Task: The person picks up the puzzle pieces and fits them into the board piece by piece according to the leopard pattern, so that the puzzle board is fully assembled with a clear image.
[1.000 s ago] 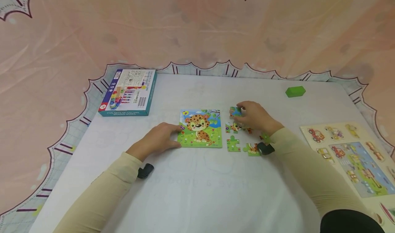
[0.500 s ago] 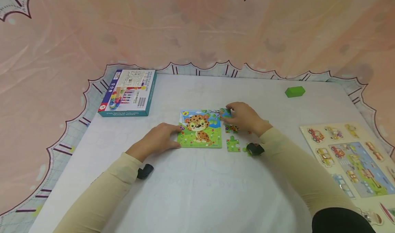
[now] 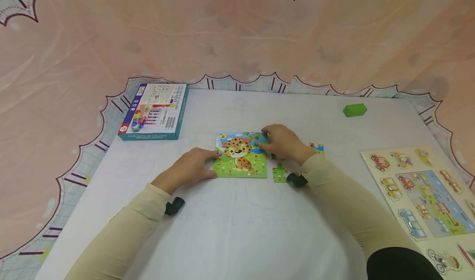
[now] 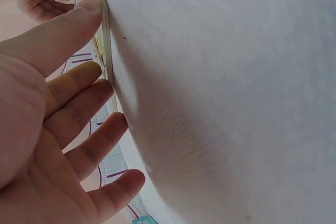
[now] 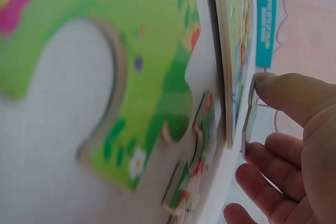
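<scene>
On a table (image 3: 222, 238), the board (image 3: 240, 160) lies unmoved, its left edge touched by a left hand (image 3: 190, 167) with fingers extended, while the right hand (image 3: 285, 143), pinching a piece (image 5: 250, 114), has moved left to the board's far right corner.

By the right hand (image 5: 315, 140), a thin puzzle piece (image 5: 250, 117) is pinched between the thumb and a finger. Beside it, the wooden edge of a picture board (image 5: 227, 66) is seen. Close to the camera, a green piece (image 5: 160, 51) with flowers is seen, and behind it, smaller pieces (image 5: 209, 132). At the top, a teal box (image 5: 266, 19) is partly shown.
</scene>
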Tool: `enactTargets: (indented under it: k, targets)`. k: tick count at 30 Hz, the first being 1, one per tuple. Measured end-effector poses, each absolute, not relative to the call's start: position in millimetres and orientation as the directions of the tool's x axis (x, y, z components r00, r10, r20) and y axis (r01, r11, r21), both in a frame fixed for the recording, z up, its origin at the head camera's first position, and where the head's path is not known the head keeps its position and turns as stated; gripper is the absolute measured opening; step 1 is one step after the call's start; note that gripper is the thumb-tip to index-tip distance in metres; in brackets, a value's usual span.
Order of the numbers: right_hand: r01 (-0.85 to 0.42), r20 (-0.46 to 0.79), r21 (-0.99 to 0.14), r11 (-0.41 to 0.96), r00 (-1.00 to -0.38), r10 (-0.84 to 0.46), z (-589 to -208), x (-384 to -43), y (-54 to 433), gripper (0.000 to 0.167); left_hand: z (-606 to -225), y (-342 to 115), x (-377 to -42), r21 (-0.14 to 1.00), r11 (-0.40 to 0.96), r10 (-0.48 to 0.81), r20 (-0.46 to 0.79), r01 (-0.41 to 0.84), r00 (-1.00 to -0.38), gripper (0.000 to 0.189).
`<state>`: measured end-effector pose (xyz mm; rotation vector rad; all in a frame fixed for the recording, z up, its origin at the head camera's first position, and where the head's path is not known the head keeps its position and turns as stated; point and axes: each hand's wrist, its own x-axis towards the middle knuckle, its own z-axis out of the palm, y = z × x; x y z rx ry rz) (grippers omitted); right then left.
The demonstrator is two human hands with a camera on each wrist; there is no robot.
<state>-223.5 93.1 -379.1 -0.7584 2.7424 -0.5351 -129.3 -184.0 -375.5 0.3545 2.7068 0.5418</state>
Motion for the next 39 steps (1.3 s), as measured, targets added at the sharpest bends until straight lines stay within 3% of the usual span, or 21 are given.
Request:
enactTargets:
  k: [39]
  targets:
    - [-0.415,-0.191,-0.395,0.82,-0.836,-0.515,-381,-220,72,0.062,-372,-184,-128,0.412,0.894,0.313,-0.294,0.176,-0.903,0.06]
